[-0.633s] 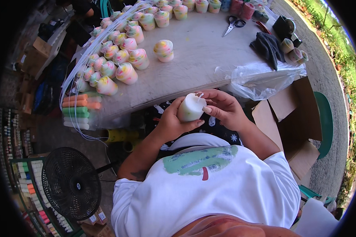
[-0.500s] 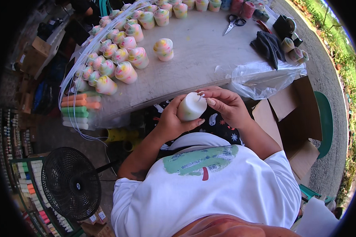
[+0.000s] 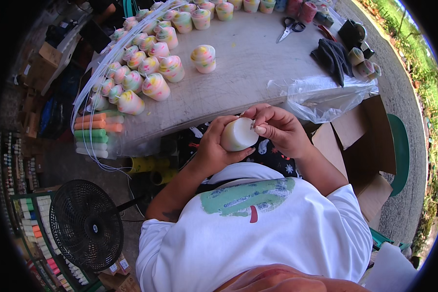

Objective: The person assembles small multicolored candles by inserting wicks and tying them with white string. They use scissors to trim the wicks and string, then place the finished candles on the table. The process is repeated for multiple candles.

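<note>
My left hand (image 3: 213,143) is wrapped round a pale cup-shaped candle (image 3: 236,136) just off the table's near edge, over my lap. The candle lies tilted, its flat white end turned up and to the right. At that end, the fingers of my right hand (image 3: 283,130) pinch a thin white wick (image 3: 253,125), mostly hidden by the fingertips. On the table (image 3: 238,63), a single swirl-topped candle (image 3: 203,59) in pastel colours stands ahead of my hands. Many similar candles (image 3: 155,87) stand in rows at the left and far side.
Long white strands (image 3: 88,87) arc along the table's left side, by orange, green and white sticks (image 3: 91,133). Scissors (image 3: 291,29), a dark cloth (image 3: 330,59) and clear plastic (image 3: 321,97) lie at right. An open cardboard box (image 3: 370,138) stands right; a black fan (image 3: 86,226), lower left.
The candle has turned slightly in my left hand, its flat end facing more to the right. My right fingers have closed in over the wick, which showed more plainly before.
</note>
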`<state>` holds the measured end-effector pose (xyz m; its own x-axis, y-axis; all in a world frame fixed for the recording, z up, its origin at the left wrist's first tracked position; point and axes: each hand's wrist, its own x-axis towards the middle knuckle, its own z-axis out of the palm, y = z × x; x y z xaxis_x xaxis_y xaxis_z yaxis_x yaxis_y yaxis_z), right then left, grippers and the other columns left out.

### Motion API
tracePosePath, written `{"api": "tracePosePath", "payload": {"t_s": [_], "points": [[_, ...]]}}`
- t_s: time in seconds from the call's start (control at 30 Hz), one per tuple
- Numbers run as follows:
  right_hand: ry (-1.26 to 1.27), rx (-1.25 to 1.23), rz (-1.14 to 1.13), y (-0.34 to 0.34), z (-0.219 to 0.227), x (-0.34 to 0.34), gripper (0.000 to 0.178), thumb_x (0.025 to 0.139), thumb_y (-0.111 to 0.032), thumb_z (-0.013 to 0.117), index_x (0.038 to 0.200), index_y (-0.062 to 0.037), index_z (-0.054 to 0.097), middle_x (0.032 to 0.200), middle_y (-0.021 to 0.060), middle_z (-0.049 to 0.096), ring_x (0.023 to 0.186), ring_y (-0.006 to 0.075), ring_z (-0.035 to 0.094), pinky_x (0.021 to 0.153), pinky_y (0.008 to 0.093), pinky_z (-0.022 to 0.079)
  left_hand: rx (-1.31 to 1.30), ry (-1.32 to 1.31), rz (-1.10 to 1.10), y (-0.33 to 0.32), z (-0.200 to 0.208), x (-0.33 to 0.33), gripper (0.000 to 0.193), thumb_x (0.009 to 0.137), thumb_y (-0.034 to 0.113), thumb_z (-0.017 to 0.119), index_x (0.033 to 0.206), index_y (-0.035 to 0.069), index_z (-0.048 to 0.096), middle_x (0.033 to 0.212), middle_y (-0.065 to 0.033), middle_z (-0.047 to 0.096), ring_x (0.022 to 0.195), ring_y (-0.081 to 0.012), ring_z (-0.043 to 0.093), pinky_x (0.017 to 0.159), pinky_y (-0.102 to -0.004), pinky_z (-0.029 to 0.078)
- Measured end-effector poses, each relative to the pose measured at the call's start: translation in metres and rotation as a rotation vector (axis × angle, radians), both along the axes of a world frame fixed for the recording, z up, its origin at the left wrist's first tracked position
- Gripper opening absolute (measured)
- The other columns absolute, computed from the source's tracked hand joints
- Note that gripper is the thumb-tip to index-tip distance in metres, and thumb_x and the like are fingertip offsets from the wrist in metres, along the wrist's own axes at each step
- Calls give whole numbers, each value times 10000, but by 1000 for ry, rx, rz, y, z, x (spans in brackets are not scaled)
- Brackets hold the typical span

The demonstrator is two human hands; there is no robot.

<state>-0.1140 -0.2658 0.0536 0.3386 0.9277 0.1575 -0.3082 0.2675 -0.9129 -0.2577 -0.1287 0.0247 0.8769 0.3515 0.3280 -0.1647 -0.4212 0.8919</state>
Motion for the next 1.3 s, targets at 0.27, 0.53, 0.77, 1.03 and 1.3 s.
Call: {"api": "tracePosePath", "payload": {"t_s": [0.27, 0.53, 0.77, 1.03, 1.3], "points": [[-192, -18, -51, -1, 3, 1, 53, 894, -86, 611, 915, -43, 633, 1154, 56, 535, 1025, 116, 540, 900, 265, 449, 115, -77, 56, -3, 7, 4, 640, 624, 149, 847, 1151, 37, 502, 1071, -135, 577, 999, -300, 584, 846, -389, 471], [66, 8, 20, 3, -6, 1, 75, 908, -93, 595, 927, -34, 636, 1205, 63, 531, 1066, 125, 525, 928, 287, 434, 117, -69, 84, -1, 5, 2, 642, 629, 159, 844, 1151, 36, 493, 1074, -141, 577, 998, -305, 583, 845, -395, 471], [-64, 12, -28, 5, -3, -5, 70, 910, -78, 589, 942, -28, 627, 1192, 68, 539, 1064, 134, 534, 932, 291, 433, 88, -91, 76, -3, 1, 2, 635, 643, 171, 837, 1154, 33, 486, 1072, -145, 574, 989, -315, 587, 834, -401, 478], [170, -33, -44, 5, 3, -8, 92, 890, -63, 610, 978, -37, 609, 1172, 100, 551, 1081, 179, 533, 940, 320, 427, 150, -107, 88, -1, 0, 1, 638, 655, 117, 836, 1177, 50, 475, 1078, -113, 591, 991, -225, 603, 841, -347, 488], [157, -28, -28, 6, -4, -8, 104, 887, -69, 620, 982, -33, 596, 1149, 90, 582, 1053, 162, 557, 921, 304, 460, 186, -136, 96, -2, 3, 1, 636, 647, 138, 832, 1168, 46, 480, 1062, -131, 563, 980, -298, 580, 832, -389, 473]]}}
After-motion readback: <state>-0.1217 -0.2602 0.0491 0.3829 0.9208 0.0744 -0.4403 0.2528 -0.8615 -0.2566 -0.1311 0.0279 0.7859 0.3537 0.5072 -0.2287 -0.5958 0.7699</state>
